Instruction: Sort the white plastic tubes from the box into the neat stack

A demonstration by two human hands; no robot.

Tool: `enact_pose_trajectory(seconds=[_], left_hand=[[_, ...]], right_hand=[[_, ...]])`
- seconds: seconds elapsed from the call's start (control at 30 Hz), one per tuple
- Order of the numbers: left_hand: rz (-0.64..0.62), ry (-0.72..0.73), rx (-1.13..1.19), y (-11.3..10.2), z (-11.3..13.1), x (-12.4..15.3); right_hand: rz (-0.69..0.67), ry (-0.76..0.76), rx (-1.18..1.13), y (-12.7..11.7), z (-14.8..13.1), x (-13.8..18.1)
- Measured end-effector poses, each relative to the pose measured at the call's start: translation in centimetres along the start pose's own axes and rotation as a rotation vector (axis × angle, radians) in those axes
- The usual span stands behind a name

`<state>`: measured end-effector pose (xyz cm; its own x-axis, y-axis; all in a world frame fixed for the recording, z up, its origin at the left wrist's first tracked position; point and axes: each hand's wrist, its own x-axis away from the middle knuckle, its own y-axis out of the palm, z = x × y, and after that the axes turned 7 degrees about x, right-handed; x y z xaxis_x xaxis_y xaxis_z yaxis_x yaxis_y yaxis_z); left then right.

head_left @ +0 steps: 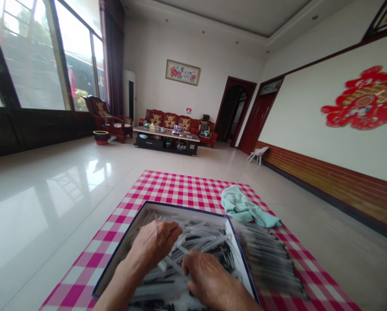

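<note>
1. You worked both hands inside a shallow, dark-rimmed box (187, 211) at the near edge of the pink-and-white checked worktop (115, 224), the box heaped with clear plastic tubes (209, 244).

2. Your left hand (156, 239) reached in over the box's left side, its fingers bent and bunched close to the thumb above the pile; whether they pinched a tube could not be told.

3. Your right hand (209, 272) came in from the near right corner of the box, fingers curled, with tubes running up to the fingertips; its grip was partly hidden, so you could not be shown to hold one for certain.

4. The tubes lay at many angles in the box, some with dark parts among them, and a blur hid detail beneath your right hand.

5. Along the worktop's right edge, just beside the box, a row of slim sticks (271, 255) lay side by side, smeared by motion blur.

6. A mint-green towel (245, 207) lay crumpled toward the worktop's far right corner, just beyond the row.

7. Well past the worktop's far edge stood a coffee table (148, 142) and a red sofa (159, 119); a small pale chair (260, 152) stood by the right wall.
</note>
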<state>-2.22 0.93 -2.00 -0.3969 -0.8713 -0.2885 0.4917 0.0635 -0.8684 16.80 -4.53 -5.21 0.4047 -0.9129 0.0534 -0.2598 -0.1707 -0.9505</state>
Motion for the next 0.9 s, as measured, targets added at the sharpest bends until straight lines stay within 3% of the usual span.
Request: enact_pose_trajectory(seconds=[0.2,0.37,0.53,0.77,0.9], left_hand=[[-0.003,-0.019,0.000,-0.1,-0.2,-0.1],[-0.017,-0.010,-0.005,0.3,-0.2,-0.1],[-0.038,-0.012,-0.004,0.4,-0.3,-0.1],[-0.037,-0.042,-0.021,0.4,-0.7,-0.2],[-0.034,-0.042,-0.016,0.6,-0.8,-0.3]], right_hand=[[-0.057,-0.057,0.092,-1.1,1.2,-2.4],[-0.039,-0.123,0.032,-2.7,2.7,-1.8],[-0.049,-0.152,0.051,-2.9,4.0,-1.0],[-0.072,-0.144,0.153,-2.4,2.7,-0.2],[-0.089,-0.140,0.082,-1.5,1.9,0.6]])
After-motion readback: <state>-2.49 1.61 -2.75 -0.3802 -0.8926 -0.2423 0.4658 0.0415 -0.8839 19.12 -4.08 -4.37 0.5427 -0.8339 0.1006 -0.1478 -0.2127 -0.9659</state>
